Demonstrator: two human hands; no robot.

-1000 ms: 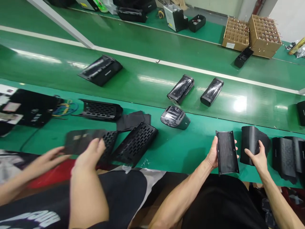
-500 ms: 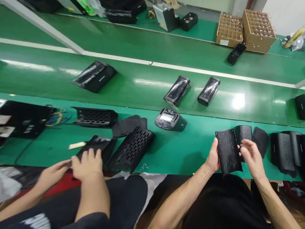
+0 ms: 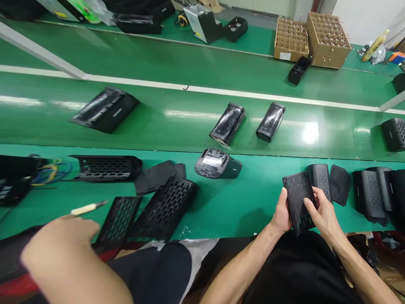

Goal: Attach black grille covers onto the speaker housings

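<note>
Both my hands are around a black curved speaker shell [image 3: 298, 198] with faint oval holes, held tilted above the bench's front edge. My left hand [image 3: 281, 213] grips its left side, thumb along the edge and fingers hidden behind. On the right side, my right hand [image 3: 324, 213] presses its thumb on the face, with the other fingers at the edge and partly behind. Just beyond my right hand stands another black perforated shell [image 3: 320, 179], beside a stack of thin black sheets [image 3: 340, 185].
More black housings [image 3: 371, 196] stand at the right. A co-worker's hand [image 3: 72, 230] is at the left, near a white-handled tool [image 3: 85, 209] and perforated shells [image 3: 166, 207]. A glossy-ended speaker [image 3: 218, 164] lies mid-bench. Film-covered speakers [image 3: 228, 122] lie on the green conveyor [image 3: 177, 135]. Cardboard boxes [image 3: 329, 55] stand beyond.
My right hand has come in and taken hold of the shell's right side, thumb on its face. The co-worker's hands have left a shell and one reaches by the white-handled tool. The view has shifted.
</note>
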